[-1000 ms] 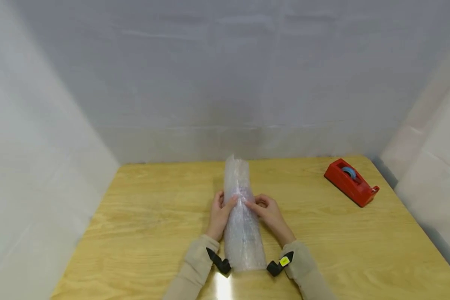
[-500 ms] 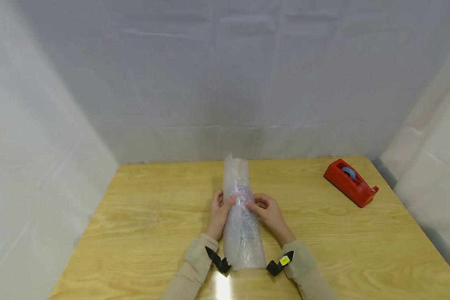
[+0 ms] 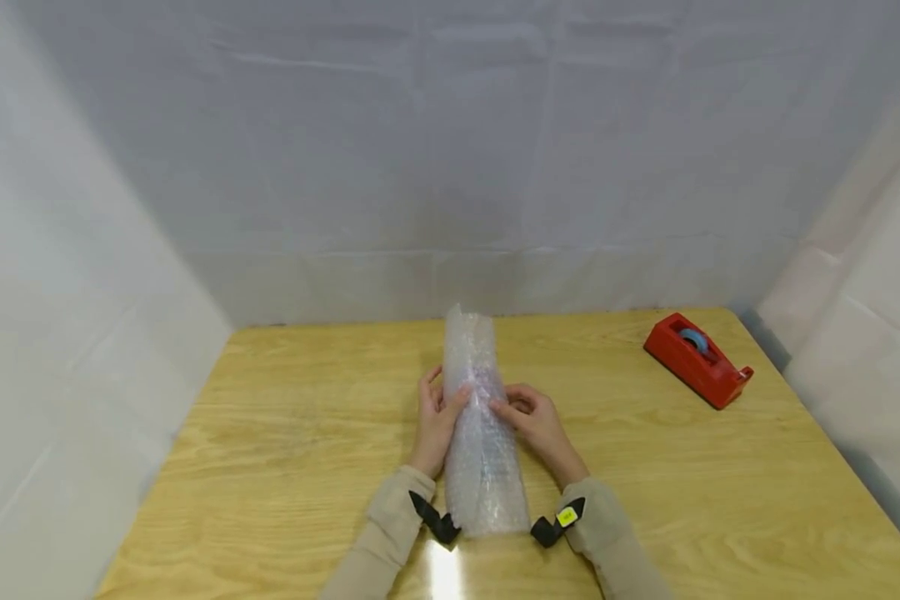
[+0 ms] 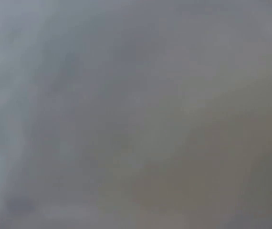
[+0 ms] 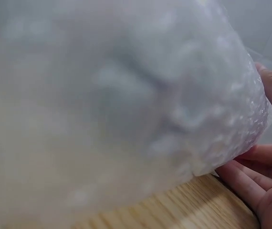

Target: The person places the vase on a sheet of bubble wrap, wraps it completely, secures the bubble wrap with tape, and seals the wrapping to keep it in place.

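Observation:
A long roll of clear bubble wrap (image 3: 484, 467) lies lengthwise on the table, with something faintly purple showing through around its middle. My left hand (image 3: 437, 423) grips its left side, thumb on top and fingers down along the flank. From the right, my right hand (image 3: 537, 423) holds it too, its thumb pressing the top near the other thumb. Close up in the right wrist view, the bubble wrap (image 5: 212, 95) fills most of the picture, and the fingers of my right hand (image 5: 269, 171) tuck in at its underside. Only a grey blur shows in the left wrist view.
A red tape dispenser (image 3: 697, 362) with a blue roll in it stands at the back right of the wooden table (image 3: 292, 450). Pale sheeting (image 3: 435, 167) hangs behind the table and at both sides.
Both hands keep their hold on the bubble wrap roll. The left fingers have shifted slightly farther up its side. The whole head view has drifted a little.

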A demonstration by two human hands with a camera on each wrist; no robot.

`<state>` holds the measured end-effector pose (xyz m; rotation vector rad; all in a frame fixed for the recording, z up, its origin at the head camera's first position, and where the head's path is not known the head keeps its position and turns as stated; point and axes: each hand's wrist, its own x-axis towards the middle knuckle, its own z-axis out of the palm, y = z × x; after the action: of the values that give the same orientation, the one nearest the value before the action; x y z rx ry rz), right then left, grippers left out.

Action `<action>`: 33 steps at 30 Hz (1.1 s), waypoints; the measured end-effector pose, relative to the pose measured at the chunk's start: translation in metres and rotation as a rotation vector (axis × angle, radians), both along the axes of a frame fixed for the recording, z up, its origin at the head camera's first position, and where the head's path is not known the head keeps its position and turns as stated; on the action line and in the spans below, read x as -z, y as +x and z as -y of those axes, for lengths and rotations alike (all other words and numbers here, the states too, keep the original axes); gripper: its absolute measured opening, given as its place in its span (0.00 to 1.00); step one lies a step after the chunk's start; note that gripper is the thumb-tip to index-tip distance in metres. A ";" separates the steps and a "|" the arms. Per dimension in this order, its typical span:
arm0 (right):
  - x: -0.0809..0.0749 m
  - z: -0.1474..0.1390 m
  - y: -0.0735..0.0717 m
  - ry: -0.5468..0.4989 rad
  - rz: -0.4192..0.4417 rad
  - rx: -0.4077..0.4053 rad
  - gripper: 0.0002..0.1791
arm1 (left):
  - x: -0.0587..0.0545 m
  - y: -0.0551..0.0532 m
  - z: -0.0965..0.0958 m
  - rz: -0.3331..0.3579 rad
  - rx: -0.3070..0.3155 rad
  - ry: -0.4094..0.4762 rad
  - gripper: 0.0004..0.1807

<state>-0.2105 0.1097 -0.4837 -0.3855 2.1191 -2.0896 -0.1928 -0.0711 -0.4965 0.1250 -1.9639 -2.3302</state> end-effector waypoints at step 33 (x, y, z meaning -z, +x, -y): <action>0.002 -0.112 -0.028 0.042 -0.767 1.002 0.41 | -0.007 0.002 -0.002 0.001 0.036 -0.059 0.38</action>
<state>-0.2382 0.2219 -0.4855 -0.1052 3.3036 -2.6429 -0.1908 -0.0687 -0.4894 0.0877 -2.0495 -2.2919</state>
